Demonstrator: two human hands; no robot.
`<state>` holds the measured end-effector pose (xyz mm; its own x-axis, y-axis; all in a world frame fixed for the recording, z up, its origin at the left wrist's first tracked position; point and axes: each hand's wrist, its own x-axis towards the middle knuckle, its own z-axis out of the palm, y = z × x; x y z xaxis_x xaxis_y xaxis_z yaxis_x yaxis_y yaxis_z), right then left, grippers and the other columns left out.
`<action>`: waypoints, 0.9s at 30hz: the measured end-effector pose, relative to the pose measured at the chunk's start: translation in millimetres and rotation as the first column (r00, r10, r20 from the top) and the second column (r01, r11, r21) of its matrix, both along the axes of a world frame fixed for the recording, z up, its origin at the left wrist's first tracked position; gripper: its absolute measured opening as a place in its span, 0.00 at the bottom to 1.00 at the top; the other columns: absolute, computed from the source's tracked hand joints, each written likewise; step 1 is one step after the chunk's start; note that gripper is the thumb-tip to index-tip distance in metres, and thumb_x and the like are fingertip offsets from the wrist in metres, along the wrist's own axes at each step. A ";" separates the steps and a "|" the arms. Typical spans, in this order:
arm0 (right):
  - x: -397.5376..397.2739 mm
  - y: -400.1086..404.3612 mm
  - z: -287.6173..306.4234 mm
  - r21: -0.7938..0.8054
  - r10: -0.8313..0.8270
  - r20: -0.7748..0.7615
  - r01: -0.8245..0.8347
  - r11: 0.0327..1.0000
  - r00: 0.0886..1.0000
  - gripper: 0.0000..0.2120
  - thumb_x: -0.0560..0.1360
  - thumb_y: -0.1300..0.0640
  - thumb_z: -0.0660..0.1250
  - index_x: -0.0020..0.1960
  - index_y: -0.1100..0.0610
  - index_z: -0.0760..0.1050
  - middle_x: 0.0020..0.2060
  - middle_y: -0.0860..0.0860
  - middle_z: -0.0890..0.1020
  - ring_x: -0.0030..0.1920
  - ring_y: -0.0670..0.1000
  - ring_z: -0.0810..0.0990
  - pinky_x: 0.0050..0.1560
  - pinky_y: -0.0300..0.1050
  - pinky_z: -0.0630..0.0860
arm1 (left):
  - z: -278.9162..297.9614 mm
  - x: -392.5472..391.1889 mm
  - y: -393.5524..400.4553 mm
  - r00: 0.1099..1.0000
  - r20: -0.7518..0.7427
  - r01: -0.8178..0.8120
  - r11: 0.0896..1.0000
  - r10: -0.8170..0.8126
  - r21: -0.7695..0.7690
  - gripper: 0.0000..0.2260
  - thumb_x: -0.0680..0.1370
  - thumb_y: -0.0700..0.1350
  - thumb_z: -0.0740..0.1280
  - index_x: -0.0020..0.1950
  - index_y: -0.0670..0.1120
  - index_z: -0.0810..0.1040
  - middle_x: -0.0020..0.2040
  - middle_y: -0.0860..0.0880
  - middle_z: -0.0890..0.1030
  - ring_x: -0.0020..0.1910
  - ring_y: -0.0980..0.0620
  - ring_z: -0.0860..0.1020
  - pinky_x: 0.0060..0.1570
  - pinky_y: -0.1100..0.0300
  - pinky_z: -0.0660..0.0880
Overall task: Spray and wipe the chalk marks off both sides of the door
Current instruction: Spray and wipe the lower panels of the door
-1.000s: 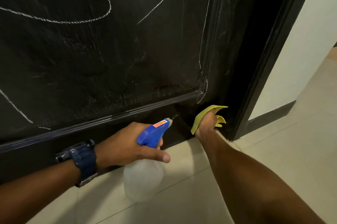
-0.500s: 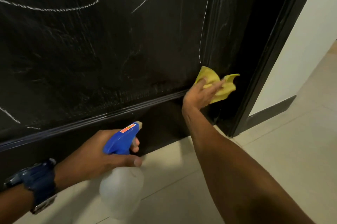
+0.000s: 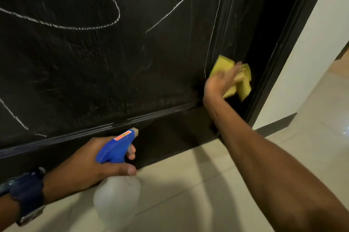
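Two hands in frame. Right hand pressed one yellow cloth against the black door near its right edge, low down, fingers laid over the bunched cloth; blurred, so exact finger curl was unclear. Left hand gripped one spray bottle, blue head, translucent body, thumb wrapped round the neck, a finger at the trigger, nozzle toward the door's bottom rail. Several white chalk lines on the panel: one big loop, some strokes. One dark wristwatch on the left wrist. Tiled floor below.
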<state>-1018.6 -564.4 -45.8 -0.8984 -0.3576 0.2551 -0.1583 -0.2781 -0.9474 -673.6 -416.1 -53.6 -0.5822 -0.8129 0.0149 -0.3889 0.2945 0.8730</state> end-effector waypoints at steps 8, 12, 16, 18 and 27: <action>-24.3 12.6 -52.1 -0.007 0.025 -0.503 -0.033 0.999 0.864 0.29 0.85 0.54 0.52 0.82 0.61 0.46 0.80 0.59 0.56 0.78 0.57 0.59 0.78 0.54 0.57 | -20.0 -16.4 -13.6 0.999 0.031 -0.008 1.000 0.009 -0.028 0.29 0.55 0.75 0.76 0.49 0.61 0.83 0.50 0.54 0.86 0.49 0.55 0.84 0.49 0.60 0.79; -15.7 16.3 -139.6 0.126 0.084 -0.306 -0.048 0.991 0.948 0.29 0.85 0.50 0.50 0.82 0.59 0.46 0.80 0.59 0.57 0.78 0.58 0.60 0.77 0.50 0.59 | -31.7 -24.9 -15.8 1.000 0.008 -0.020 1.000 0.020 -0.012 0.30 0.53 0.75 0.75 0.49 0.61 0.83 0.49 0.55 0.86 0.47 0.57 0.84 0.46 0.67 0.79; 5.4 20.6 -192.0 0.198 0.082 0.025 -0.086 0.977 0.996 0.30 0.85 0.49 0.49 0.82 0.59 0.45 0.78 0.60 0.61 0.76 0.59 0.64 0.70 0.39 0.58 | -37.3 -27.7 -15.0 0.999 0.005 -0.044 0.999 0.044 0.021 0.33 0.51 0.76 0.75 0.49 0.61 0.83 0.51 0.55 0.86 0.49 0.55 0.84 0.46 0.59 0.81; 9.2 23.3 -212.3 0.289 0.022 0.320 -0.119 0.950 0.947 0.29 0.86 0.53 0.51 0.82 0.61 0.45 0.77 0.63 0.63 0.74 0.63 0.66 0.68 0.42 0.61 | -39.6 -28.2 -19.4 0.999 -0.019 -0.051 0.999 0.051 0.010 0.32 0.51 0.76 0.75 0.49 0.60 0.84 0.51 0.54 0.86 0.48 0.54 0.85 0.46 0.60 0.82; 12.8 33.5 -225.9 0.453 -0.051 0.388 -0.143 0.880 0.920 0.28 0.86 0.57 0.50 0.82 0.59 0.44 0.69 0.66 0.72 0.66 0.67 0.73 0.60 0.51 0.68 | -28.8 -15.4 -29.3 0.998 -0.045 -0.051 0.997 0.048 -0.056 0.31 0.53 0.77 0.74 0.50 0.64 0.83 0.51 0.55 0.86 0.49 0.54 0.85 0.47 0.58 0.80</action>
<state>-1005.8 -530.9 -271.7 -0.8688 -0.3897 -0.3056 0.2390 0.2106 -0.9479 -689.0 -445.4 -82.4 -0.5390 -0.8378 0.0866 -0.3663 0.3258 0.8716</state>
